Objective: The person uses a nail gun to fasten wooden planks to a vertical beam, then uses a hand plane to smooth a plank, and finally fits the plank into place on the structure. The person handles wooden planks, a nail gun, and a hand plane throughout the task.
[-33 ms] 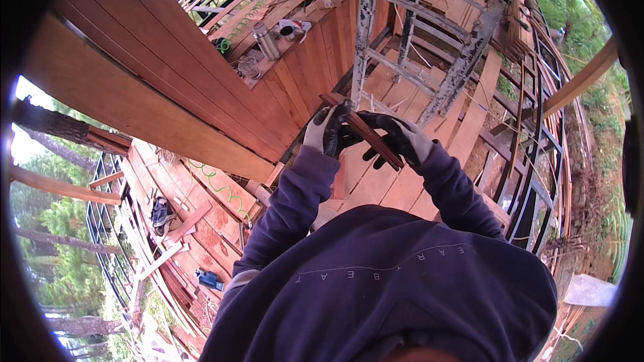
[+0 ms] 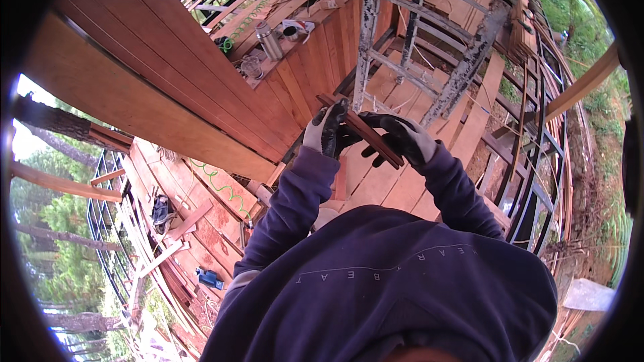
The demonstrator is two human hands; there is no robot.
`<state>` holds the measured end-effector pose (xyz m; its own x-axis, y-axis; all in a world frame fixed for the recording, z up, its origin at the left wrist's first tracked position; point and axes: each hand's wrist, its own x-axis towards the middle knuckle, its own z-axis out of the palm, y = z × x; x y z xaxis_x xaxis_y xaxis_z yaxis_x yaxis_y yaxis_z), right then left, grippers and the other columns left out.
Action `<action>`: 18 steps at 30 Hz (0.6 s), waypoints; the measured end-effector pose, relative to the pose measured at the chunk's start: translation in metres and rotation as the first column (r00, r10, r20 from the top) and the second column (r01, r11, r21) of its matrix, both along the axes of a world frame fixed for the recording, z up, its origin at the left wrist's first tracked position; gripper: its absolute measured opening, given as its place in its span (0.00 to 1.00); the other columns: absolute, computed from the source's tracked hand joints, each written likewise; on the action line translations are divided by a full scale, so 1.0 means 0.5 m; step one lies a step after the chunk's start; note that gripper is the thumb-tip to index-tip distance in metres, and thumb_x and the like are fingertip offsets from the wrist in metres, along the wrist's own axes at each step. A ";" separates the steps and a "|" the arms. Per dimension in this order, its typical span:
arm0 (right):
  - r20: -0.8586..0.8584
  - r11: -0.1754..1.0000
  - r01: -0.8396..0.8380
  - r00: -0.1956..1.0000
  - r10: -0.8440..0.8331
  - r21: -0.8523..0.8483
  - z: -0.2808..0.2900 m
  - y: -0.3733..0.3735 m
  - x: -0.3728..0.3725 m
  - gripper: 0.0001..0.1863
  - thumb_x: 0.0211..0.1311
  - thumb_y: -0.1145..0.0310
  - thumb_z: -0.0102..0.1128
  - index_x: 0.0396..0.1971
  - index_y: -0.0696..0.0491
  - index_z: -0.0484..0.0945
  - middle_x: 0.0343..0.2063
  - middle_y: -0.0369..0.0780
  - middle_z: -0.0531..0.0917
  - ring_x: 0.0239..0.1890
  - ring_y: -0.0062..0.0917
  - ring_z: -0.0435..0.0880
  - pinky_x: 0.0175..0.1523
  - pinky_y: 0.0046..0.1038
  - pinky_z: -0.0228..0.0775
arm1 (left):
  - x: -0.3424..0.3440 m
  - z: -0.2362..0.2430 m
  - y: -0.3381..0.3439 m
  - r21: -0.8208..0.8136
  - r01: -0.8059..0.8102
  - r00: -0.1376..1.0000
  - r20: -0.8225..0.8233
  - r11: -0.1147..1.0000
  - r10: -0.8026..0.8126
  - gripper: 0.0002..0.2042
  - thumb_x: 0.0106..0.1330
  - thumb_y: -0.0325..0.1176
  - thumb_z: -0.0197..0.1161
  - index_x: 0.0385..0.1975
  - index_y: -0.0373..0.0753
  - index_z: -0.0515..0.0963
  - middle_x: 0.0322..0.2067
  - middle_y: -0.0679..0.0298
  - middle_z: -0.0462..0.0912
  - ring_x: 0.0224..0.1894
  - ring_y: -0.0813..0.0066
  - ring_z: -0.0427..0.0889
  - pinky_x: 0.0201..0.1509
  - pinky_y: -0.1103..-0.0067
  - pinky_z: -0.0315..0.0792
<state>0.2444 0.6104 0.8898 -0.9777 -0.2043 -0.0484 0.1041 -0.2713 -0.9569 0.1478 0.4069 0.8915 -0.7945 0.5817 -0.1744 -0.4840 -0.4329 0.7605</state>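
Both of my hands wear black-and-grey work gloves and hold a short, dark reddish-brown wooden strip (image 2: 373, 135) in front of my chest. The strip slants from upper left to lower right, and a groove or gap seems to run along it. Near its upper end, my left hand (image 2: 325, 129) is closed on it, with the thumb against its side. My right hand (image 2: 404, 138) curls round the lower half from the right, its fingertips showing past the strip's lower left side. The palms and some fingers are hidden behind the wood and gloves.
A paint-spattered metal ladder (image 2: 367, 33) stands just ahead. A plank wall (image 2: 181, 47) rises at left. Its ledge holds a steel flask (image 2: 270, 41), a cup (image 2: 290, 32) and a glass (image 2: 251, 67). A blue tool (image 2: 209, 278) and a dark shoe-like object (image 2: 161, 213) lie on the deck.
The surroundings have shifted very slightly in the view. My hands and the wooden strip keep the same position and grip.
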 end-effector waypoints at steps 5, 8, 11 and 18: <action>-0.221 0.996 -0.093 0.971 0.089 -0.009 0.071 -0.001 -0.046 0.30 0.66 0.63 0.57 0.64 0.61 0.64 0.58 0.48 0.73 0.56 0.34 0.77 0.56 0.34 0.74 | -0.055 0.019 -0.019 0.072 -0.189 0.982 0.041 0.979 0.186 0.17 0.68 0.47 0.61 0.42 0.38 0.73 0.38 0.58 0.80 0.42 0.64 0.82 0.51 0.68 0.78; -0.286 0.967 -0.011 0.954 0.086 0.254 0.090 -0.021 -0.091 0.30 0.61 0.70 0.63 0.63 0.56 0.68 0.57 0.41 0.77 0.49 0.29 0.82 0.56 0.29 0.73 | -0.086 0.033 -0.026 0.099 -0.238 0.971 0.007 0.966 0.238 0.17 0.68 0.47 0.61 0.41 0.39 0.73 0.38 0.58 0.81 0.42 0.65 0.82 0.52 0.69 0.78; -0.310 0.825 0.131 0.949 0.056 0.549 0.130 -0.046 -0.136 0.31 0.53 0.79 0.62 0.61 0.52 0.72 0.49 0.43 0.82 0.48 0.27 0.82 0.58 0.28 0.71 | -0.120 0.052 -0.039 0.105 -0.242 0.970 0.012 0.965 0.242 0.16 0.68 0.47 0.61 0.40 0.39 0.74 0.36 0.58 0.81 0.41 0.65 0.83 0.51 0.69 0.79; -0.566 0.751 0.329 0.822 0.071 0.572 0.153 -0.084 -0.237 0.27 0.52 0.84 0.56 0.56 0.57 0.74 0.38 0.42 0.85 0.37 0.25 0.85 0.45 0.25 0.75 | -0.212 0.062 -0.101 0.177 -0.173 0.981 -0.061 0.969 0.186 0.19 0.69 0.45 0.59 0.51 0.38 0.71 0.44 0.55 0.79 0.46 0.62 0.82 0.52 0.66 0.79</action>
